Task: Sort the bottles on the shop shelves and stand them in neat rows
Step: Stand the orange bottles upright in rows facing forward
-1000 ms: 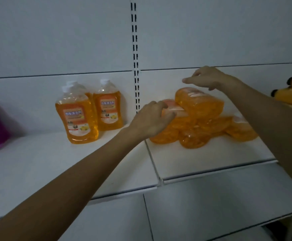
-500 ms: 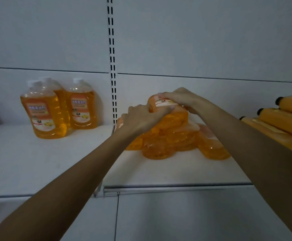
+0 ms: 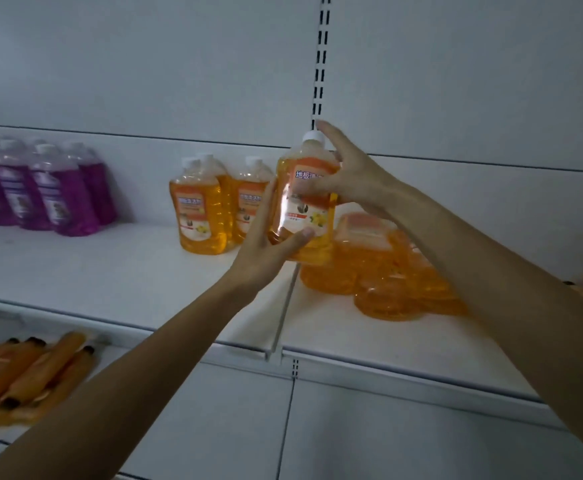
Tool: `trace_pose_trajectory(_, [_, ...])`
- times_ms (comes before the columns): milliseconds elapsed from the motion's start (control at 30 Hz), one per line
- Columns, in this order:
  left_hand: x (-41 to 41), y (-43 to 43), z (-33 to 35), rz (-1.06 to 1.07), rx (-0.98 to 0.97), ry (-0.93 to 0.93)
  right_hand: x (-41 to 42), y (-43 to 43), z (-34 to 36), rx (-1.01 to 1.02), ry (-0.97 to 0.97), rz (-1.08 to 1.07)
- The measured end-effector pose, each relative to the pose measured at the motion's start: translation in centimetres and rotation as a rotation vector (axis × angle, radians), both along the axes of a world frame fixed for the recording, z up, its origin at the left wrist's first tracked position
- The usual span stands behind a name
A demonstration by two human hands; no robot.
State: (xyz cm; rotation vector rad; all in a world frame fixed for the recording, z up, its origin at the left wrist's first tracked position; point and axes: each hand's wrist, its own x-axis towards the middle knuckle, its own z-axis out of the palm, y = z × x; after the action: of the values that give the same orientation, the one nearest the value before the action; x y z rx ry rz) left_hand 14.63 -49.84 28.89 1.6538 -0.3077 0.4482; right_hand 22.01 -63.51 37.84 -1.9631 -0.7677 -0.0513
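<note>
Both bare forearms stretched forward and converged mid-frame: left from the lower-left corner, right from the right edge. Left hand (image 3: 266, 252) gripped the lower part of the orange bottle (image 3: 300, 207), thumb across the front near the base, fingers up along its left side. Right hand (image 3: 350, 178) held the upper right side with fingers curled onto the label and index finger pointing straight up by the cap. Both wrists bent slightly.

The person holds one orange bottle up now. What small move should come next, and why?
Probably move the held bottle left and stand it beside the standing orange bottles: left hand and right hand hold it upright, above the shelf.
</note>
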Motion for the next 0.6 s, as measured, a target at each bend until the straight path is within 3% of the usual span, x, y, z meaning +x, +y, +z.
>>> trace_pose_trajectory(167, [-0.2,5.2,-2.9,0.022,0.112,0.077,0.4,4.8,-3.2,-0.111,-0.03,0.008])
trace_pose_trajectory(300, [-0.1,8.3,-4.4,0.024,0.262,0.163,-0.5,7.7,-5.2,-0.205,-0.313,-0.011])
trace_pose_trajectory(367, [0.3,9.7,-4.9,0.129,0.475,0.158,-0.5,8.6,-6.0,-0.232,-0.412,-0.045])
trace_pose_trajectory(467, [0.9,11.5,-5.3,0.319,1.051,0.202,0.2,9.3,-6.8,-0.217,-0.421,-0.127])
trace_pose_trajectory(500, [0.9,11.8,-5.4,0.336,1.166,0.244,0.6,9.6,-7.0,-0.222,-0.416,-0.16])
trace_pose_trajectory(600, [1.0,12.0,-5.8,0.327,1.247,0.285,1.7,10.4,-7.1,-0.224,-0.414,-0.24])
